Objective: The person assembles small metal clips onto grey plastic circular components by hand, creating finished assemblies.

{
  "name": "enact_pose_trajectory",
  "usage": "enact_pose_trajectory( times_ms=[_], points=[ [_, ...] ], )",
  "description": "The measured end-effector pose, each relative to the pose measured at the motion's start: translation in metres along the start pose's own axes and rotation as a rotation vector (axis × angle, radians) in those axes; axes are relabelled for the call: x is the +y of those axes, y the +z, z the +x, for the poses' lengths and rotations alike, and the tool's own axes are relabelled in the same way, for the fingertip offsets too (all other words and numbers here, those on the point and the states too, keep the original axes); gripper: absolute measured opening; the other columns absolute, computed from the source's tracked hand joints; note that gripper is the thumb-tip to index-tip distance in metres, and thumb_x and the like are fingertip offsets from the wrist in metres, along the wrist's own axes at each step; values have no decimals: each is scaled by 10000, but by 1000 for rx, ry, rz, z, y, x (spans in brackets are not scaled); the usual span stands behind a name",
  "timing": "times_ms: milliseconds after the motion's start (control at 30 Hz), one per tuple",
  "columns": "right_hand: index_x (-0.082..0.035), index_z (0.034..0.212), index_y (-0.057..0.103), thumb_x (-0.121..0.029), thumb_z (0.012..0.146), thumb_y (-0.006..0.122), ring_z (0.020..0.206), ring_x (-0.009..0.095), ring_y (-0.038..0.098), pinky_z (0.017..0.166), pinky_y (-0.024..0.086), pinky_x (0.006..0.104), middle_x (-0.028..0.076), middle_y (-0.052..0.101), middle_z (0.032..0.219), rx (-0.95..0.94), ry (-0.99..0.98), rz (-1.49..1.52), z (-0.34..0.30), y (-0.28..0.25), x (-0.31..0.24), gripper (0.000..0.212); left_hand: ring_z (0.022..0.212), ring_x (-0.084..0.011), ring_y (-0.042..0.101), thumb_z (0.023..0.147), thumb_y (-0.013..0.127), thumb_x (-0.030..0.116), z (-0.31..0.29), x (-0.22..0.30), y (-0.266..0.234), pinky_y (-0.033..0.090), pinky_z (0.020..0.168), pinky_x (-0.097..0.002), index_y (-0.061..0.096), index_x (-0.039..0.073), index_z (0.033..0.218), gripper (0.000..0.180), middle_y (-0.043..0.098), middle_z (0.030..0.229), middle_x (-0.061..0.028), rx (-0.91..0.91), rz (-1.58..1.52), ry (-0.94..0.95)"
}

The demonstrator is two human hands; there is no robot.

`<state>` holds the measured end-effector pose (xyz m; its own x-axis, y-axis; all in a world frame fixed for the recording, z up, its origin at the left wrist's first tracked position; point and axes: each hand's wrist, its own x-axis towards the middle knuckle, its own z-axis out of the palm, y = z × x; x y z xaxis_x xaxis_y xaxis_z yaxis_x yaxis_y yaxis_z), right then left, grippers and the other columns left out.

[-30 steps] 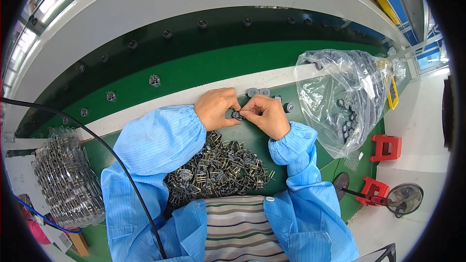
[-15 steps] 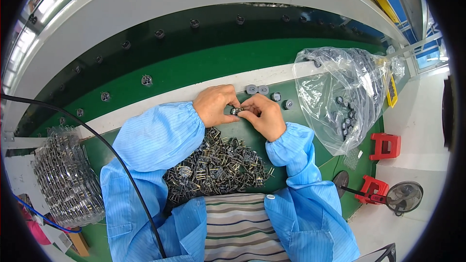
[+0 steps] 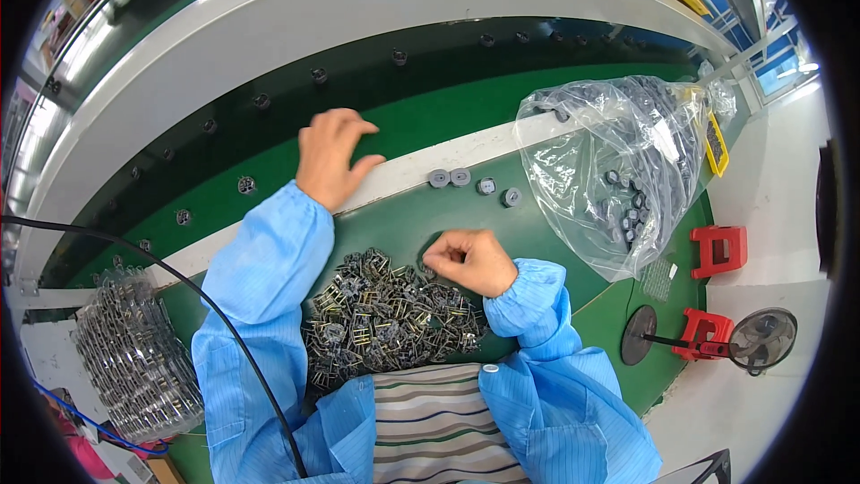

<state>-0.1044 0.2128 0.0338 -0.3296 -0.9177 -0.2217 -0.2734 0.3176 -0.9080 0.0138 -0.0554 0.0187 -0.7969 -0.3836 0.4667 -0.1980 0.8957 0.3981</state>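
My left hand [image 3: 336, 157] reaches over the green conveyor belt [image 3: 430, 112] with its thumb and fingers apart, and nothing shows in it. My right hand [image 3: 470, 262] is low over the green tabletop, at the upper right edge of a heap of small black parts with metal pins [image 3: 381, 314]. Its thumb and index finger are pinched together. Something small and dark shows at the fingertips, but whether it is gripped or lies in the heap is unclear. Beyond this hand stand several grey caps [image 3: 486, 185] in a loose row.
A clear plastic bag of dark caps [image 3: 596, 179] lies at the right. Stacked clear trays [image 3: 134, 358] stand at the left, below a black cable [image 3: 170, 267]. Small round parts [image 3: 246, 185] sit spaced along the belt. Red stools [image 3: 717, 251] and a fan [image 3: 761, 341] are at the far right.
My hands, together on a small part before, are now apart. The left has moved up and left over the belt; the right has dropped to the heap. The view has shifted slightly.
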Motion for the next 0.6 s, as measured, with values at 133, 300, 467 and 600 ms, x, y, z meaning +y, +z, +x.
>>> enact_pose_trajectory(
  times_ms=[133, 300, 467, 600],
  points=[
    [-15, 981, 772, -126, 918, 773, 673, 55, 606, 604, 490, 249, 44, 733, 793, 306, 47, 266, 11, -2, 31, 127, 1249, -324, 535, 754, 883, 237, 9, 52, 25, 412, 1015, -462, 660, 143, 1211, 517, 583, 1346, -82, -200, -323, 261],
    [-28, 904, 708, 8, 823, 797, 772, 259, 648, 655, 526, 340, 97, 679, 903, 701, -454, -283, 15, -7, 21, 126, 1119, -304, 627, 827, 829, 137, 11, 50, 53, 516, 911, -389, 654, 74, 1193, 411, 641, 1276, -102, -292, -456, 287],
    [-47, 904, 707, -5, 751, 823, 845, 298, 625, 685, 521, 370, 87, 656, 925, 595, -652, -681, 7, -17, 24, 197, 960, -293, 675, 882, 765, 97, -1, 65, 27, 558, 816, -380, 675, 45, 1090, 233, 683, 1019, -111, -314, -614, 8],
    [-53, 897, 706, -10, 735, 821, 872, 308, 605, 738, 505, 409, 84, 634, 929, 642, -577, -536, 5, -17, 23, 203, 928, -276, 665, 899, 751, 90, -21, 62, 18, 547, 807, -375, 718, 46, 1062, 172, 671, 854, -89, -299, -535, -59]
  ],
)
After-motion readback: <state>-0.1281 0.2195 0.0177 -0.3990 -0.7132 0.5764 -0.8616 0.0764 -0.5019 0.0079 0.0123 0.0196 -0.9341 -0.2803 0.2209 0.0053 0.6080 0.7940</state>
